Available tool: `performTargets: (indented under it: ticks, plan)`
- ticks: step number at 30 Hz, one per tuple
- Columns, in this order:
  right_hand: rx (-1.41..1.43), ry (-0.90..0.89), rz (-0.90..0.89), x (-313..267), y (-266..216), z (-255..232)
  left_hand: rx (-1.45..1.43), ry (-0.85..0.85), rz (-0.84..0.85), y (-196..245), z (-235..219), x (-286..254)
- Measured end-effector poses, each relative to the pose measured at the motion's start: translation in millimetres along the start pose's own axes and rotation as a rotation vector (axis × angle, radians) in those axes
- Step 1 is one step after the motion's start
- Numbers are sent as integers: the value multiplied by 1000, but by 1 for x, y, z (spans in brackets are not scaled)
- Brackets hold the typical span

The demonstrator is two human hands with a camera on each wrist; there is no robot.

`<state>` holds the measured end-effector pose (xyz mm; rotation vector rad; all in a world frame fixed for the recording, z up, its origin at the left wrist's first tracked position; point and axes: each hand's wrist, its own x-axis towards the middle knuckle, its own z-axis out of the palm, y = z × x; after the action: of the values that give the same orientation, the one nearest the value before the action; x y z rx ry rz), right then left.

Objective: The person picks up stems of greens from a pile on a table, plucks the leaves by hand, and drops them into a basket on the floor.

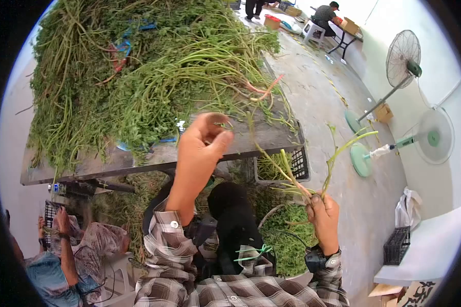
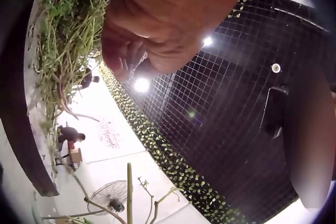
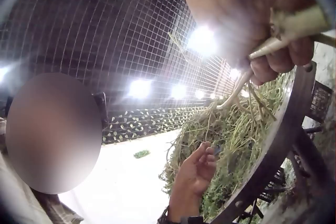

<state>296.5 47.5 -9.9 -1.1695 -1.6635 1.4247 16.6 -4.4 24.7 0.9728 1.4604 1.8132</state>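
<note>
My right hand (image 1: 323, 217) pinches several leafless green stems (image 1: 297, 181) near their lower ends, and their tops fan upward in the head view. In the right wrist view, the thick cut end of a stem (image 3: 299, 24) crosses the curled fingers. My left hand (image 1: 202, 140) is raised in front of the table edge, its fingers loosely curved and the thumb apart from the forefinger. A bit of green shows in that gap. Beyond it, a big heap of leafy stems (image 1: 153, 87) covers much of the dark table (image 1: 159, 166).
Below the table edge stand a black crate (image 1: 299, 163) with stems and a round basket of leafy tops (image 1: 292, 240). Another person (image 1: 61, 261) sits at lower left. Standing fans (image 1: 404, 59) line the right side, and a black crate (image 1: 397, 245) lies near a white surface.
</note>
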Motion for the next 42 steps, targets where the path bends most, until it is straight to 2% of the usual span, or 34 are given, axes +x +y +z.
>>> performTargets:
  ticks: [2, 7, 10, 16, 20, 23, 25, 27, 29, 31, 33, 35, 37, 38, 40, 42]
  plan:
    - [-14, 29, 5, -2, -4, 1, 19, 117, 31, 5, 1, -1]
    - [-2, 27, 24, -1, 2, 0, -7, 52, 21, -4, 2, 0]
    - [30, -1, -22, -1, 5, 0, 178, -23, 25, -6, 9, -3]
    - [82, -29, -40, -4, 5, 0, 305, -93, 79, -12, 13, -5]
    - [113, -53, 16, -12, -5, -5, 330, -135, 60, -9, 16, -5]
    - [125, 0, 6, -19, -9, -11, 316, -180, 41, -12, 19, -6]
    - [168, 200, -24, -19, -8, -19, 279, -178, 31, -11, 18, -4]
    - [144, 245, -75, -18, -1, -34, 256, -165, 40, -10, 14, -2]
    - [337, 397, -83, -15, -2, -43, 191, -107, 32, -6, 9, -1]
    - [322, 424, -77, -10, 13, -60, 165, -61, 8, -4, 5, 0]
    - [361, 348, -11, -5, 37, -75, 124, -43, 34, -3, 0, 2]
    - [326, 375, 55, -1, 67, -77, 105, -39, 43, -2, -3, 2]
    - [328, 335, 243, -2, 102, -78, 108, -30, 52, -2, -5, 2]
    - [327, 331, 247, -2, 118, -77, 111, -26, 48, -2, -5, 2]
    - [400, 281, 400, -5, 147, -74, 133, -30, 42, -2, -6, 2]
    - [426, 251, 423, -8, 170, -73, 137, -29, 39, -3, -4, 2]
